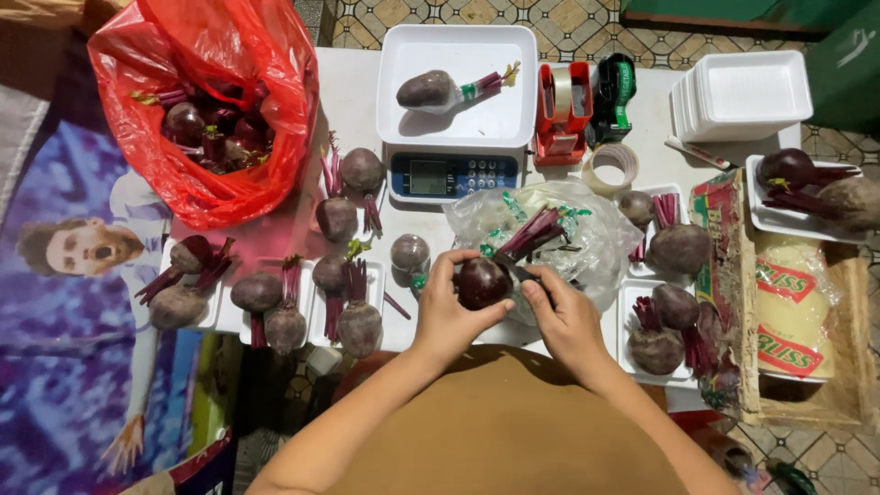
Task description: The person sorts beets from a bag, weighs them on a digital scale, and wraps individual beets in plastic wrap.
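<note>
On my feed, item one: a dark red beet (482, 281), held just in front of the scale (456, 174), over the near edge of the white table (353, 101). My left hand (446, 312) is curled around the beet's left side, fingers closed over the top and thumb beneath. My right hand (566, 316) is closed at the beet's right side, fingers folded; something thin and dark shows between them, but I cannot tell what it is. The beet's red stems (532, 234) point away from me toward the scale, lying against a clear plastic bag (587, 234) that sits just right of the scale's keypad. On the scale's white pan: one beet with trimmed stems (431, 89). Left of the scale: a red plastic bag (215, 110) full of beets, then loose beets and beets on white foam trays (275, 302) nearer to me. Right of the scale: a red tape dispenser (561, 115), a roll of clear tape (612, 168), a stack of empty foam trays (742, 92), more tray-laid beets, and a cardboard box (788, 312).
</note>
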